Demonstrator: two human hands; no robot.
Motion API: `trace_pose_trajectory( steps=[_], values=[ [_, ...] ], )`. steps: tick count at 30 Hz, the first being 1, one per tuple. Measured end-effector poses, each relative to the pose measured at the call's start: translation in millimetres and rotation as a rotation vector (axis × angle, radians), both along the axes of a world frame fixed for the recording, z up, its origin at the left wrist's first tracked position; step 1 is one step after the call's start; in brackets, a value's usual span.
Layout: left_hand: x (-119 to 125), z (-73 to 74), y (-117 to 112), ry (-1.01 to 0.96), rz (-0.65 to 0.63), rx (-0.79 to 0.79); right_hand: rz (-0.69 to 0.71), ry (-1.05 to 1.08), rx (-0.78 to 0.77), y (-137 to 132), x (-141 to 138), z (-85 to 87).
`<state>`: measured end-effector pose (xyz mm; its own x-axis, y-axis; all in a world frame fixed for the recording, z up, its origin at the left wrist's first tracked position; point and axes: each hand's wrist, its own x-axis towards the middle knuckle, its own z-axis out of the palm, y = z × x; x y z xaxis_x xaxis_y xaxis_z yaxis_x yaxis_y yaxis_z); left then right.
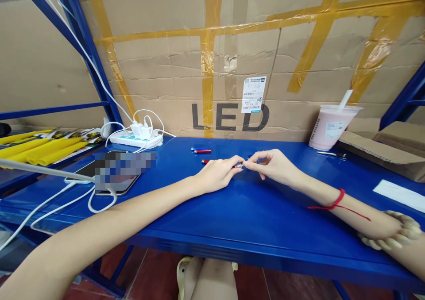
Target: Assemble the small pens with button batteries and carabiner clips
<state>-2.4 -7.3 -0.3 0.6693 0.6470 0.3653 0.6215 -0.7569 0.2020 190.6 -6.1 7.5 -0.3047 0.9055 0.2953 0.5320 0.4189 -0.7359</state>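
Note:
My left hand [217, 174] is closed around a pen [239, 165]. Its clear front end pokes out between thumb and forefinger, and a red end [205, 161] shows on the hand's far left side. Thumb and forefinger of my right hand [274, 167] pinch at the pen's tip; whether a small separate part is between them I cannot make out. Just behind the hands lie a red pen piece [202, 151] and a blue one [198, 148], side by side. A small dark blue item [250, 156] is partly hidden behind my right fingers.
Phones [124, 182], partly blurred, lie left with white cables near a power strip [136, 137]. Yellow-handled tools [49, 149] are further left. At right stand a drink cup [334, 127] and an open carton [392, 154], beside a black pen [332, 155] and white paper strip [400, 195].

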Motion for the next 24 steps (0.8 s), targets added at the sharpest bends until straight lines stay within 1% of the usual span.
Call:
trace_pose_trajectory(
  steps=[8, 13, 24],
  values=[
    [1.2, -1.3, 0.9, 0.033, 0.047, 0.033, -0.020, -0.012, 0.006, 2.0, 0.2, -3.5],
    [1.0, -2.8, 1.9, 0.023, 0.026, 0.062, -0.004, -0.010, 0.014, 1.7, 0.0, -4.9],
    [0.3, -2.7, 2.4, 0.033, 0.031, 0.054, 0.021, -0.009, 0.029, 1.7, -0.5, -5.0]
  ],
)
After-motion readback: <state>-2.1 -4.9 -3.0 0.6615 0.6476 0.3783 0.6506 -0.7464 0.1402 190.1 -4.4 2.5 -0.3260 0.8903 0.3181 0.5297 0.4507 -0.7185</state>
